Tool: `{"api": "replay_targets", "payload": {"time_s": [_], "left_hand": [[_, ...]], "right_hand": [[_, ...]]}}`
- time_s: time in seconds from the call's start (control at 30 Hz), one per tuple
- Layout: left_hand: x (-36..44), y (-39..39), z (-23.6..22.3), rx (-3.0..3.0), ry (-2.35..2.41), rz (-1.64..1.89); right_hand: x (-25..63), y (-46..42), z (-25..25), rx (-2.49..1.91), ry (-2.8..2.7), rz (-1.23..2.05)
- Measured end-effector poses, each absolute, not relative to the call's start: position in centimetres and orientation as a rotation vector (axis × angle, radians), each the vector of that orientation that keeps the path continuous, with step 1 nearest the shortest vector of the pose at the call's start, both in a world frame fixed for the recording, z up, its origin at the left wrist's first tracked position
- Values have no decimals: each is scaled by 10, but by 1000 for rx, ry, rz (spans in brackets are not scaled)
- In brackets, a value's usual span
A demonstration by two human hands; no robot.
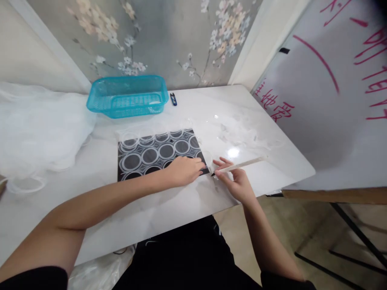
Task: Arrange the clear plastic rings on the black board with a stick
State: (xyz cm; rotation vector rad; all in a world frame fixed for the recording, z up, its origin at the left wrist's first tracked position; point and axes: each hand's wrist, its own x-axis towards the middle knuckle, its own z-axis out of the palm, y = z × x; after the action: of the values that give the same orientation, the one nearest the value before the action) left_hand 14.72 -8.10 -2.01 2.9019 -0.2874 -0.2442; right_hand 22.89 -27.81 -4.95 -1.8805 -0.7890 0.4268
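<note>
My left hand lies over the right part of a black sheet printed with pale rings. Its fingers are bent and close together at the sheet's right edge; what they pinch, if anything, is too small to make out. Just to the right, my right hand grips a slim white pen-like stick with a dark tip. That tip points left and down, close to my left fingertips and the sheet's lower right corner. Translucent white rings or strips lie along the sheet's top edge.
A blue plastic basket and small dark thread snips stand at the back of the white table. White sheer material is heaped at left. Clear scraps lie at right, near a whiteboard with red writing.
</note>
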Motion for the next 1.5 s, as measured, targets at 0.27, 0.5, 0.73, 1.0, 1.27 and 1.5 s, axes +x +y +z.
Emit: {"api": "replay_targets", "payload": {"time_s": [0.27, 0.5, 0.73, 1.0, 1.27, 1.5], "left_hand": [[182, -87, -29, 2788, -70, -347], [182, -83, -36, 2681, 22, -298], [187, -87, -36, 2629, 82, -276], [185, -87, -45, 2597, 17, -209], [168, -80, -43, 2774, -76, -196], [159, -77, -43, 2808, -51, -188]], "right_hand": [[237, -278, -58, -1988, -952, 579], [243, -276, -58, -1996, -1019, 611], [246, -275, -50, -2015, -1069, 616], [244, -275, -44, -2044, -1105, 647], [237, -274, -39, -2086, -1218, 636], [232, -274, -41, -2131, -1231, 601]]}}
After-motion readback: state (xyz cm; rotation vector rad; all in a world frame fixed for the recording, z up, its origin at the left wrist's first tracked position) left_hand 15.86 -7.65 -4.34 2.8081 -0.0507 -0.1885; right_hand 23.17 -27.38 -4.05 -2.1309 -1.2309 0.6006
